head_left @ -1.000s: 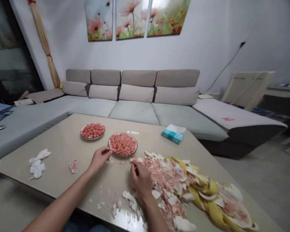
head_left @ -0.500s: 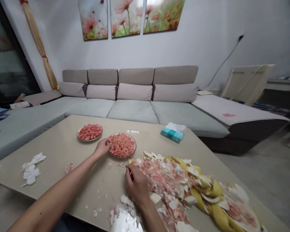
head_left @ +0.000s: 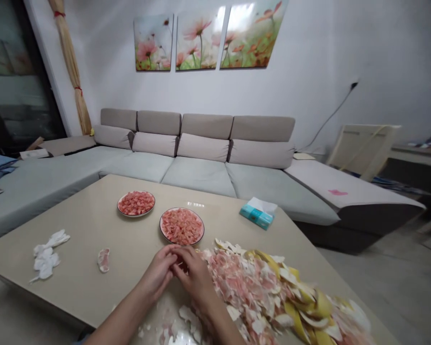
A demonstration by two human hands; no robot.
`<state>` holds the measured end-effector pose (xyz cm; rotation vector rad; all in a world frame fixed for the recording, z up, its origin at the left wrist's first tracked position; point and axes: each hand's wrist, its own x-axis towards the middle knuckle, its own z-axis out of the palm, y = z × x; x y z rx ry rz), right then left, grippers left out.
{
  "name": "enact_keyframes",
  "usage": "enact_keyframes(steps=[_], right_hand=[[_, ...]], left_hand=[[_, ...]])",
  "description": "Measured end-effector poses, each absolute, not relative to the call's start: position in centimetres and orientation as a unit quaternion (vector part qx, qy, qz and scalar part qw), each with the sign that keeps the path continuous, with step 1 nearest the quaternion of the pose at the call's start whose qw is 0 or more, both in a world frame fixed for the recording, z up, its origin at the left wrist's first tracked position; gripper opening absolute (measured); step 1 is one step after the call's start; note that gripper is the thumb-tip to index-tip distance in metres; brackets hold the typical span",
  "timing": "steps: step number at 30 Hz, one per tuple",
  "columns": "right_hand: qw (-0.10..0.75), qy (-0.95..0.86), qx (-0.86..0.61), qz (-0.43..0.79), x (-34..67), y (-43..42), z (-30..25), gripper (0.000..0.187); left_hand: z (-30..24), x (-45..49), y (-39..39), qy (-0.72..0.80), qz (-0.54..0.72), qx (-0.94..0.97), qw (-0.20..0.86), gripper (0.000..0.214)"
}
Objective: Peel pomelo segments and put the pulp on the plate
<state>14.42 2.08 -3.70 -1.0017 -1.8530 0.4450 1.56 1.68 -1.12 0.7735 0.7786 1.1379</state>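
Note:
My left hand [head_left: 160, 270] and my right hand [head_left: 194, 273] meet just in front of the nearer plate. Their fingers are pinched together, with a small pale bit showing between them; what it is I cannot make out. The nearer plate [head_left: 161, 233], dark-rimmed, is heaped with pink pomelo pulp [head_left: 182, 225]. Farther left, a second plate [head_left: 136, 216] carries more pomelo pulp [head_left: 136, 203]. A single pomelo segment [head_left: 103, 260] lies on the table left of my left hand. Pink and white membrane scraps [head_left: 237, 275] pile up beside my right hand.
Thick yellow pomelo peel [head_left: 301, 306] spreads along the table's right side. A blue tissue pack [head_left: 256, 214] lies near the far right edge, and crumpled tissues [head_left: 46, 256] at the left. The grey sofa [head_left: 194, 175] stands behind the table [head_left: 79, 215].
My left hand has drawn back from the nearer plate's edge and come to my right hand, which has shifted slightly left. The camera view has tilted up a little.

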Motion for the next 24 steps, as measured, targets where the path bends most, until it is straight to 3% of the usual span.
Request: enact_keyframes(steps=[10,24], right_hand=[[0.496,-0.720,-0.432,0.224,14.5,2.2,-4.8,0.014],[0.529,-0.682,-0.424,0.275,13.6,1.5,-5.3,0.016]], left_hand=[[-1.0,-0.7,2.8,0.366,0.437,0.337,0.749,0.026],[-1.9,-3.0,3.4,0.417,0.381,0.413,0.715,0.027]])
